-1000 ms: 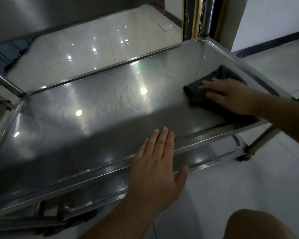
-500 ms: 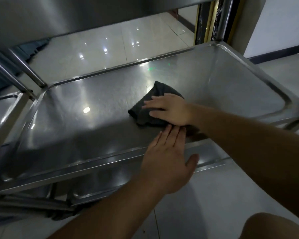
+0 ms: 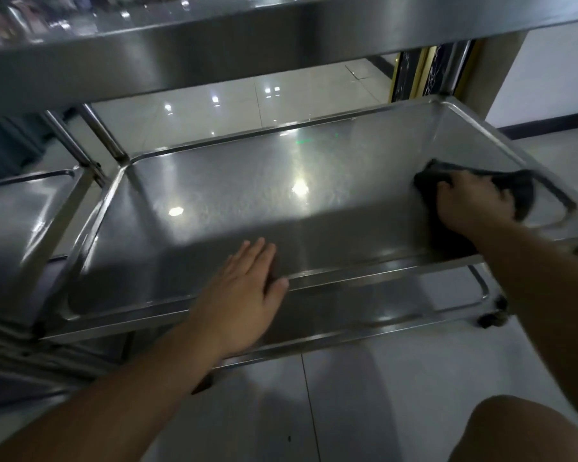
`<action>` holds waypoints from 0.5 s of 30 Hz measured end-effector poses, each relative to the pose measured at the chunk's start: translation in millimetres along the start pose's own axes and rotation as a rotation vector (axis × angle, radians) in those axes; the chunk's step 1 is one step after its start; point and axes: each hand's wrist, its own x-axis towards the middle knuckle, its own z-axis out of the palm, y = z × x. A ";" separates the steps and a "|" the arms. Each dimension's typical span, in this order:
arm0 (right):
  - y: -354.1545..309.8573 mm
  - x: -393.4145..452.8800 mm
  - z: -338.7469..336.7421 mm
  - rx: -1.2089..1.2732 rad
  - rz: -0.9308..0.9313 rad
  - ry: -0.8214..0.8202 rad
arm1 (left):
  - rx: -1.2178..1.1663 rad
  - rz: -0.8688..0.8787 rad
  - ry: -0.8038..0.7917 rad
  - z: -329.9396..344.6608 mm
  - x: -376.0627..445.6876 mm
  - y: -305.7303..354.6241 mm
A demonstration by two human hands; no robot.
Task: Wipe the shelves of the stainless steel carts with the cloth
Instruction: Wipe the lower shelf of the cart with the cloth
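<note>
Glossy pale floor tiles [image 3: 214, 105] mirror ceiling lights beside a white wall [image 3: 554, 61].

On the middle shelf [image 3: 234, 201] of the cart, the cloth [image 3: 520, 191] lies at three o'clock, against the right rim, under the right hand [image 3: 470, 208]. The left hand [image 3: 244, 288] rests at six o'clock on the front rim. A top shelf [image 3: 214, 48] spans overhead at twelve; a lower shelf [image 3: 380, 308] sits beneath. A second cart [image 3: 21, 221] stands at nine o'clock.
</note>
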 end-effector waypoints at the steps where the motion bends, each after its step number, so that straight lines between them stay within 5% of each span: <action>1: -29.5 -19.4 11.6 -0.002 -0.082 0.006 | -0.008 -0.043 0.006 -2.6 -3.4 -15.1; 5: -130.6 -105.5 49.1 -0.072 -0.712 -0.085 | -0.034 -0.197 0.075 -11.0 -12.0 -60.0; 8: -140.3 -131.8 48.2 -0.079 -1.105 -0.293 | -0.034 -0.245 0.078 -15.2 -21.5 -83.4; 11: -111.6 -114.8 33.0 -0.046 -1.103 -0.357 | 0.003 -0.278 0.073 -13.7 -30.9 -93.9; 15: -54.2 -48.2 12.3 0.031 -0.646 -0.096 | 0.044 -0.284 0.103 -6.4 -33.6 -93.6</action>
